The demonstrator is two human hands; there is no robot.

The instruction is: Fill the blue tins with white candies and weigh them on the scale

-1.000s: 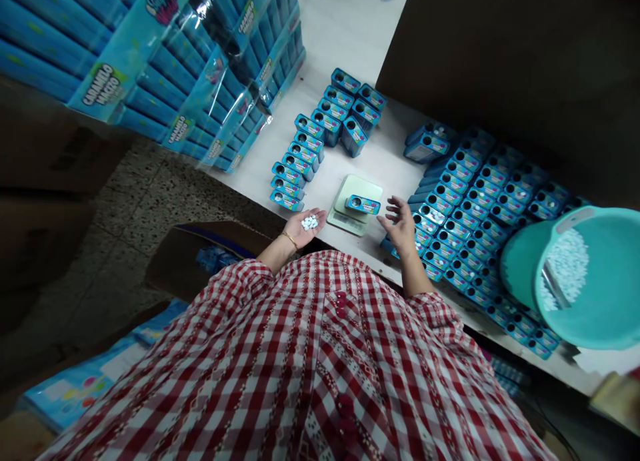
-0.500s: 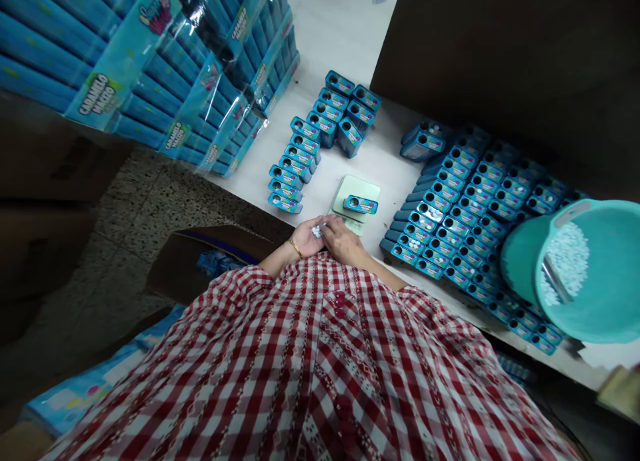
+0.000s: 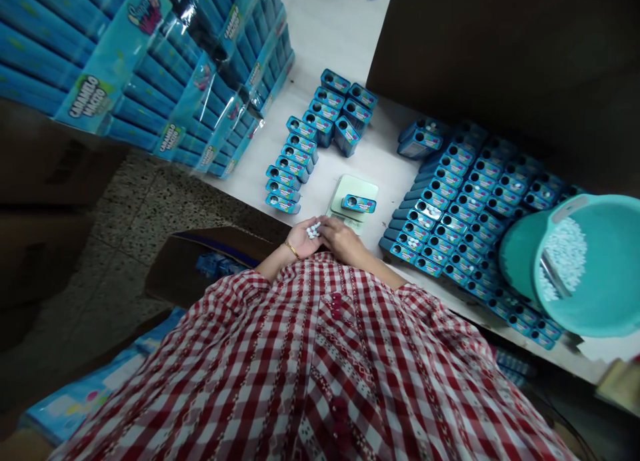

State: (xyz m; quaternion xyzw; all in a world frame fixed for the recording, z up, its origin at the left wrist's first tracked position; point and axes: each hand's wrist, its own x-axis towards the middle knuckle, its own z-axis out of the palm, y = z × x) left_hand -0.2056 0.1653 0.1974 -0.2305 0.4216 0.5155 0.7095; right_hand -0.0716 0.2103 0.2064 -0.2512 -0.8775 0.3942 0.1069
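My left hand [image 3: 301, 240], palm up and cupped, holds several small white candies [image 3: 313, 231] at the table's front edge. My right hand [image 3: 341, 238] is beside it, its closed fingertips touching the candies at the palm's right side; what they pinch is too small to make out. Just behind my hands is a pale green scale [image 3: 345, 189], with one blue tin [image 3: 359, 204] on its plate. To the left of the scale, several blue tins [image 3: 283, 203] stand in staggered rows, their round openings facing up.
Many blue tins [image 3: 434, 228] stand in tight rows on the right, some with white candies on top. A turquoise tub [image 3: 615, 268] with white candies and a metal scoop [image 3: 555, 274] sits beyond. Wrapped blue packs [image 3: 145, 81] are stacked at left. An open carton [image 3: 175, 268] is below.
My left palm has opened a little, showing more of the white candies. The right fingers remain beside it. The whole view has shifted slightly.
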